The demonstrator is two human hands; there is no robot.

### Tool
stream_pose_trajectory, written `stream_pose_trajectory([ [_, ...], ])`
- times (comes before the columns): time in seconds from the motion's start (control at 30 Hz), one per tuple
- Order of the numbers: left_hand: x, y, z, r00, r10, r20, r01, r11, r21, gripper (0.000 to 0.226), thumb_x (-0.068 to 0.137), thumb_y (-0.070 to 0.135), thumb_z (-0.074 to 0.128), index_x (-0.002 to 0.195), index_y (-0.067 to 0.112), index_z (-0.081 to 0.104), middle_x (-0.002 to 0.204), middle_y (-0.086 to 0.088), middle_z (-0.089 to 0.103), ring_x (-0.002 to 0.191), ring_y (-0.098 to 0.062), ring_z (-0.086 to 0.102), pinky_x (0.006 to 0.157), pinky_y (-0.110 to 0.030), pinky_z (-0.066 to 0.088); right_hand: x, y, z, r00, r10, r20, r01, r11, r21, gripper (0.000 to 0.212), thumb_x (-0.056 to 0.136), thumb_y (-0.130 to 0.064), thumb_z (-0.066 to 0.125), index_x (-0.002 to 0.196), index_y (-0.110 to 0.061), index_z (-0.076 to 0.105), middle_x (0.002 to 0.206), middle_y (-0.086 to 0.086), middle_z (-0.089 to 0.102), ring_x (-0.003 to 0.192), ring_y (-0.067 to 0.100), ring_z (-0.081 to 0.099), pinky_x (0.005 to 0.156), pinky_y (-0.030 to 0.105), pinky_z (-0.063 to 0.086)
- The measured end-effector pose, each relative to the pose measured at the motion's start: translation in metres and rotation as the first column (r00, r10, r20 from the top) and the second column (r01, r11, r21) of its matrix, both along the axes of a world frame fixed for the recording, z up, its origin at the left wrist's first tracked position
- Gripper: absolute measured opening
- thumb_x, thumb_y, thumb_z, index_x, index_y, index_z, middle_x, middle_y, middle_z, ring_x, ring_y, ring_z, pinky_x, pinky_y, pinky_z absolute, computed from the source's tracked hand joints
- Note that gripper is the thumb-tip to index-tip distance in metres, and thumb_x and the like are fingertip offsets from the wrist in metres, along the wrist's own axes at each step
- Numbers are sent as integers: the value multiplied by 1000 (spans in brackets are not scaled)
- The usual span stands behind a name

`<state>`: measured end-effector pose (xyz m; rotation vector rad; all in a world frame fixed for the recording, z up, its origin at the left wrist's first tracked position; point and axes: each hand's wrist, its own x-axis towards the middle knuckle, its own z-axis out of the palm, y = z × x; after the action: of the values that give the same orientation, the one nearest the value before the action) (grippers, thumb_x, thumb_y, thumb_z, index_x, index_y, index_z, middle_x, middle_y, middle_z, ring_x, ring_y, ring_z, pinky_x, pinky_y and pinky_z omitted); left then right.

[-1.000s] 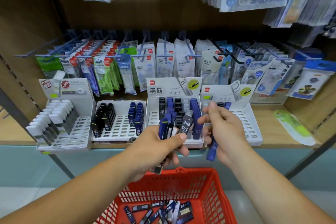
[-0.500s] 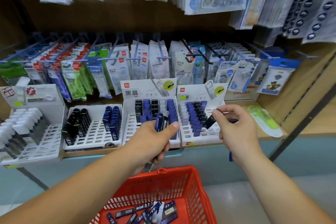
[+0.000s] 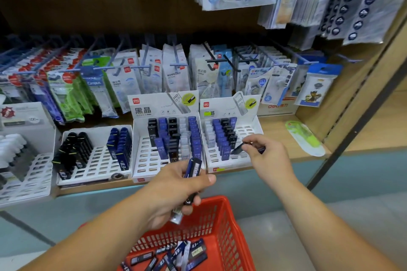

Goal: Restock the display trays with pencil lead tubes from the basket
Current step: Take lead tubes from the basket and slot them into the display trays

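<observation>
My left hand (image 3: 174, 191) grips a small bunch of lead tubes (image 3: 192, 167), blue and black, in front of the middle display tray (image 3: 149, 160). My right hand (image 3: 266, 156) pinches a black lead tube (image 3: 239, 148) with its tip down at the front slots of the right display tray (image 3: 248, 158); a blue tube also shows inside that palm. Both trays hold rows of blue, black and clear tubes. The red basket (image 3: 218, 218) sits below my hands with several loose tubes (image 3: 176, 255) in it.
Two more slotted trays stand to the left, one with black and blue tubes (image 3: 97, 156), one with white items (image 3: 24, 160). Hanging packs on hooks fill the back of the wooden shelf (image 3: 279, 149). A green packet (image 3: 305, 136) lies on the shelf at right.
My right hand has moved right from the middle tray to the right tray, now with a black tube at its front slots. The view has turned right; my left hand keeps its bunch.
</observation>
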<state>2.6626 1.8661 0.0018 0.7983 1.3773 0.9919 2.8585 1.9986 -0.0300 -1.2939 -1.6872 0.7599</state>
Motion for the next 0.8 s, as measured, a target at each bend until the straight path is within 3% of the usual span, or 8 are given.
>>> stream_pose_trajectory([
  [0.17, -14, 1, -3, 999, 30, 31, -31, 999, 24, 33, 86, 15, 83, 109, 4, 62, 62, -3, 52, 48, -13, 48, 37, -22, 31, -3, 9, -6, 983, 24, 184, -41, 995, 88, 23, 89, -8, 74, 93, -31, 75, 100, -5, 68, 85, -9, 58, 72, 3, 38],
  [0.23, -15, 2, -3, 998, 44, 53, -45, 999, 29, 31, 85, 14, 84, 106, 6, 62, 60, -4, 52, 45, -13, 47, 37, -21, 31, -8, 10, -5, 976, 39, 214, -66, 991, 119, 22, 90, -7, 73, 97, -28, 77, 100, -8, 68, 83, -4, 60, 73, 5, 39],
  [0.37, -16, 1, -4, 995, 48, 84, -51, 998, 39, 31, 84, 15, 85, 104, 9, 63, 61, -3, 53, 47, -13, 48, 37, -21, 31, -20, 10, -4, 982, 60, 179, -78, 992, 99, 25, 93, -1, 65, 100, -22, 76, 94, -11, 70, 78, -11, 60, 69, 4, 40],
  [0.5, -18, 0, -7, 995, 45, 87, -49, 998, 49, 28, 84, 16, 85, 102, 11, 64, 63, -2, 53, 50, -14, 49, 38, -22, 32, -19, 14, -4, 970, 68, 232, -96, 989, 112, 29, 94, -2, 61, 99, -27, 73, 94, -12, 72, 79, 4, 62, 72, 23, 44],
  [0.57, -20, 0, -7, 995, 53, 84, -57, 997, 49, 29, 84, 16, 85, 104, 10, 64, 63, -2, 53, 50, -14, 49, 38, -22, 31, -17, 14, -3, 962, 80, 263, -113, 987, 113, 30, 94, -2, 61, 99, -29, 73, 96, -12, 72, 83, 13, 61, 75, 26, 46],
  [0.7, -22, 0, -7, 995, 54, 81, -57, 997, 43, 34, 84, 16, 84, 108, 6, 64, 62, -3, 52, 49, -15, 49, 38, -22, 31, -14, 13, -7, 962, 93, 255, -117, 990, 82, 32, 95, -3, 62, 96, -33, 73, 98, -16, 72, 89, 12, 65, 77, 24, 48],
  [0.8, -23, -1, -7, 996, 53, 77, -56, 997, 44, 32, 85, 16, 84, 108, 6, 63, 62, -2, 52, 49, -15, 49, 37, -22, 31, -17, 11, -8, 975, 72, 209, -89, 993, 74, 30, 95, -3, 63, 96, -30, 74, 95, -19, 72, 85, 0, 62, 71, 10, 42],
])
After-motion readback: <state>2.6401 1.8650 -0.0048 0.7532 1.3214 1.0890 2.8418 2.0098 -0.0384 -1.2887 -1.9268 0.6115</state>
